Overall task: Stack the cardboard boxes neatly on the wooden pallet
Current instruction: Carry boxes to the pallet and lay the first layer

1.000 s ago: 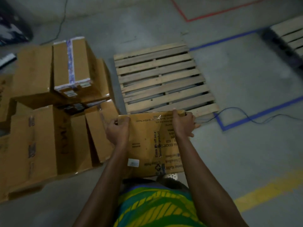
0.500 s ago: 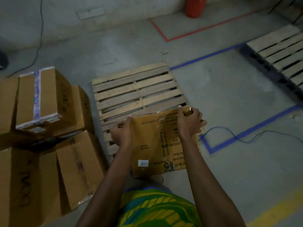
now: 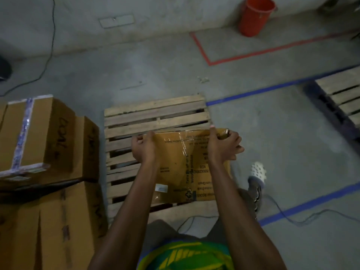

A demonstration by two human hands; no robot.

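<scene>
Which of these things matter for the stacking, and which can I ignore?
Part of the job: the held box, gripped by the left hand and the right hand; the wooden pallet; the boxes piled at left.
Lying about: the red bucket; the second pallet at right; the blue floor tape.

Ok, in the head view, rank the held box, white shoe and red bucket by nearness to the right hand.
1. held box: gripped by the right hand, over the pallet.
2. white shoe: lower down, just to its right.
3. red bucket: far ahead, at the top right.
</scene>
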